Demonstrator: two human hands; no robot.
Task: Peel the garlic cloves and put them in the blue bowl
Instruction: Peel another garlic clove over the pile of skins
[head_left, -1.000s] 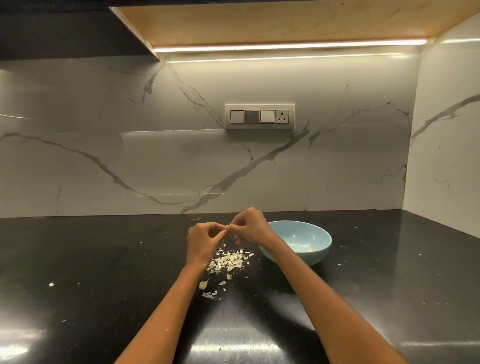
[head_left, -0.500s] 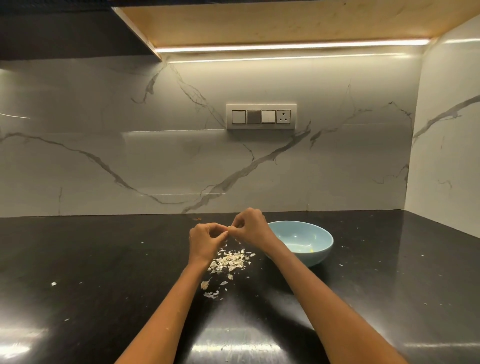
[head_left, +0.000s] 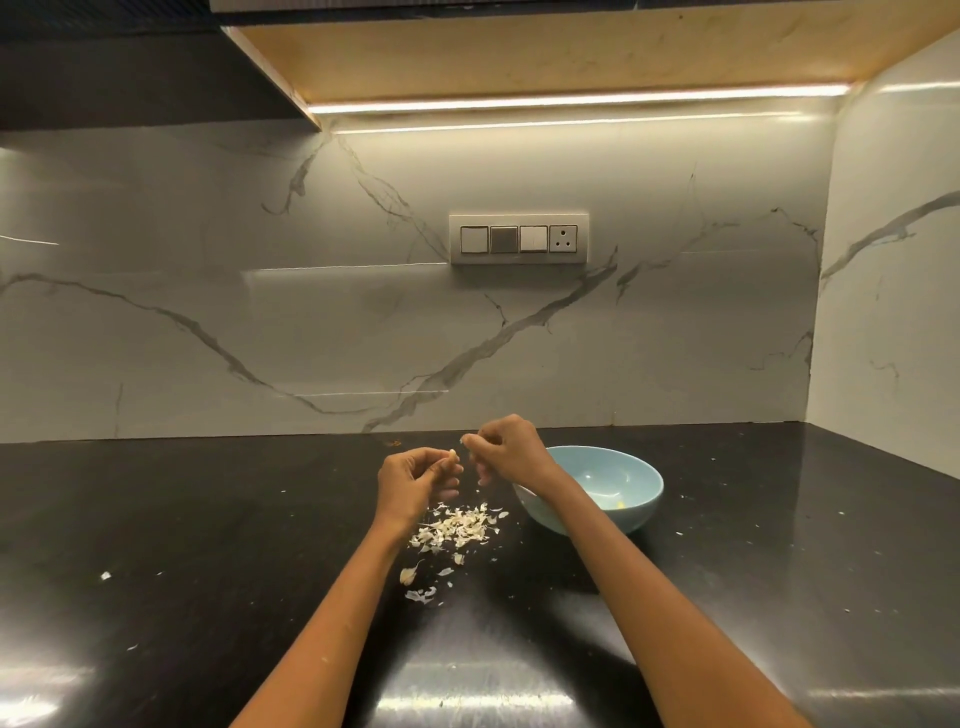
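My left hand (head_left: 413, 480) pinches a small pale garlic clove (head_left: 453, 455) at its fingertips, above the black counter. My right hand (head_left: 506, 449) is just to the right of it, a short gap apart, its thumb and forefinger pinched on a tiny pale bit of skin (head_left: 466, 439). The blue bowl (head_left: 631, 491) stands right of the hands, partly behind my right wrist, with something small and yellowish at its bottom. A pile of garlic skins (head_left: 457, 527) lies under the hands. One unpeeled clove (head_left: 408, 574) lies nearer me.
The black counter (head_left: 208, 545) is glossy with scattered skin flecks. A marble backsplash with a switch panel (head_left: 518, 239) stands behind, and a side wall (head_left: 893, 312) closes the right corner.
My hands were joined at the fingertips on the clove; now they have come apart, the right hand drawn slightly up and right with a bit of skin.
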